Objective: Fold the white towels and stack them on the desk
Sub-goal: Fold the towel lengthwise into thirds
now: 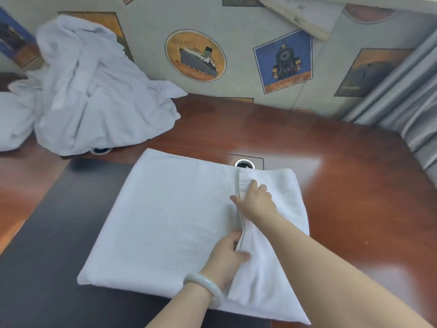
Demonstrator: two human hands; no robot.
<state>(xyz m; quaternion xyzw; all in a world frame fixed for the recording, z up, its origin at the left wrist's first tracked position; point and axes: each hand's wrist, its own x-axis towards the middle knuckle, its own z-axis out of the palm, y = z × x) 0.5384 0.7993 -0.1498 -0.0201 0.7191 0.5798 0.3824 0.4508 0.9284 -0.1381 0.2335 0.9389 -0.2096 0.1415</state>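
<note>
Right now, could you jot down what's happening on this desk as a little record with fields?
Towel in work: white towel, lying flat, its right part folded over as a flap
Left hand: grips the flap's hem, thumb on top
Right hand: presses on the flap beside the hem
Waiting: pile of unfolded towels, back left
Surface: desk, reddish wood

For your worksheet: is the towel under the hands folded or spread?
Partly folded: the towel has a right flap doubled over its middle.
</note>
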